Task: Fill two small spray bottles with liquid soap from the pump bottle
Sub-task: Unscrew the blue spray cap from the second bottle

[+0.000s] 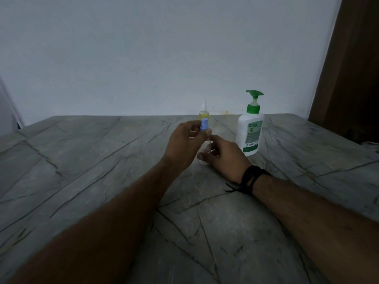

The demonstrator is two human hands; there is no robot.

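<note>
Left hand point(184, 140) pinches blue cap point(204, 125); right hand point(223, 156) grips clear bottle point(205, 149).

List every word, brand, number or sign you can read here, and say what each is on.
Nothing can be read for certain.
Pump bottle: green-and-white label with a shield-like emblem, lines of print and a barcode-like patch near the base, all too small and blurred to read.
Blue-capped spray bottle in the hands: no text visible.
Yellow spray bottle behind it: no text visible.
</note>
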